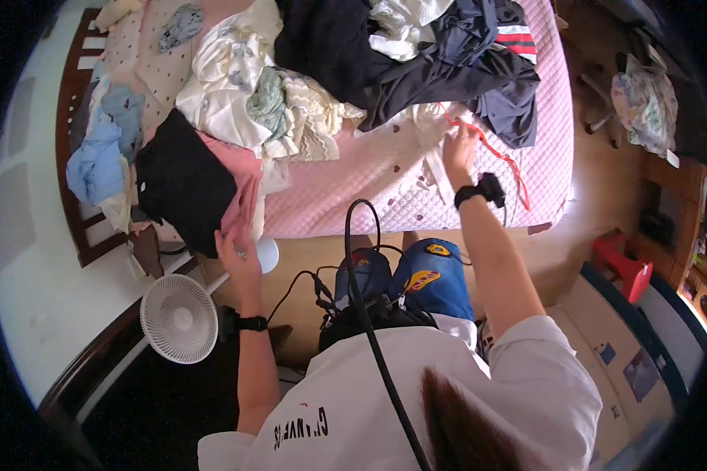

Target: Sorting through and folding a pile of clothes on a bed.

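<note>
At the bed's near left edge, my left hand [239, 255] lies with its fingers apart against the hem of a folded black garment [184, 177] and the pink garment [246, 184] beneath it. My right hand [461, 153] reaches over the quilt on the right, its fingers closed at a thin red strap [495, 149] that trails toward the near edge. Pale, sheer fabric [434, 149] lies beside that hand, partly under it. Dark grey trousers [448, 82] are spread just beyond it.
Across the pink quilted bed [346, 208] lie a cream satin garment [232, 71], black clothing [322, 47] and blue clothes [102, 161]. A white fan [179, 318] stands near my left forearm. A red stool [624, 267] is at the right. A black cable [369, 322] crosses before me.
</note>
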A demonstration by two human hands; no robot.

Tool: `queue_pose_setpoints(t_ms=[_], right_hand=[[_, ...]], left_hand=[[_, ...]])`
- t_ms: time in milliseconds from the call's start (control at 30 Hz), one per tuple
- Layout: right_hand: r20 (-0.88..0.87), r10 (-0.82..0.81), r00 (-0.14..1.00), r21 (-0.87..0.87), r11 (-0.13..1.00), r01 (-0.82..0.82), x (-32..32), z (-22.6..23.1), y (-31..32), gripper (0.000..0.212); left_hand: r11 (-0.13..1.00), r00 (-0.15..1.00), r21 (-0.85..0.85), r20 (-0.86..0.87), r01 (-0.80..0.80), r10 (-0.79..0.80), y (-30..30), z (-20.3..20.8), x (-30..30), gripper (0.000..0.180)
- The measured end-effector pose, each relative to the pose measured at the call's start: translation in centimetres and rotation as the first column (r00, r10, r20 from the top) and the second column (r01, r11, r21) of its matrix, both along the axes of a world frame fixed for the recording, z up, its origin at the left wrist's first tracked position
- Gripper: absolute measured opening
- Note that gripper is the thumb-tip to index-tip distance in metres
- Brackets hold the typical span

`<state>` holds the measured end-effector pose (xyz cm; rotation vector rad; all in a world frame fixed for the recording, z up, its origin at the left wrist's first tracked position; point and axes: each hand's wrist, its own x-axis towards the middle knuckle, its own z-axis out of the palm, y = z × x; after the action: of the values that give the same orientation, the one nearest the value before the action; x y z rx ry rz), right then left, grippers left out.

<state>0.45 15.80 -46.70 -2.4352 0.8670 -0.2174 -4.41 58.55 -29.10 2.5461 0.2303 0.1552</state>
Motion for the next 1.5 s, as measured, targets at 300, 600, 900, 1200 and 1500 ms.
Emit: queue_pose_setpoints(t_ms=[300, 600, 900, 1200, 1500], right_hand=[[0.14, 0.391, 0.91, 0.427, 0.805, -0.411, 4.0, 4.6, -5.4, 0.024], [0.381, 0.877, 0.292, 0.164, 0.247, -0.955, 9.6, 34.6, 7.5, 0.018], [0.571, 0.821, 0.013, -0.057, 0.056, -0.997, 7.4, 50.6, 9.7, 0.013], [0.584, 0.793, -0.173, -0.454, 0.143, -0.88, 2.4, 59.7, 4.9, 0.025], [0.716, 0.692, -0.095, -0.625, 0.575, -0.528, 1.7, 63.0, 0.4, 0.017]], left_hand=[[0.903, 0.965, -0.424, -0.257, -0.068, -0.048, -3.5, 2.3, 1.7, 0.02], [0.265, 0.779, -0.935, -0.344, -0.234, -0.524, -13.3, 14.2, 9.5, 0.052], [-0.559, 0.781, -0.82, 0.264, -0.128, -0.566, -11.2, 29.2, 15.2, 0.024], [-0.428, 0.762, -0.729, 0.635, 0.535, -0.129, -13.6, 41.1, 7.9, 0.027], [-0.332, 0.773, -0.722, 0.633, 0.607, 0.037, -12.3, 43.0, 6.7, 0.026]])
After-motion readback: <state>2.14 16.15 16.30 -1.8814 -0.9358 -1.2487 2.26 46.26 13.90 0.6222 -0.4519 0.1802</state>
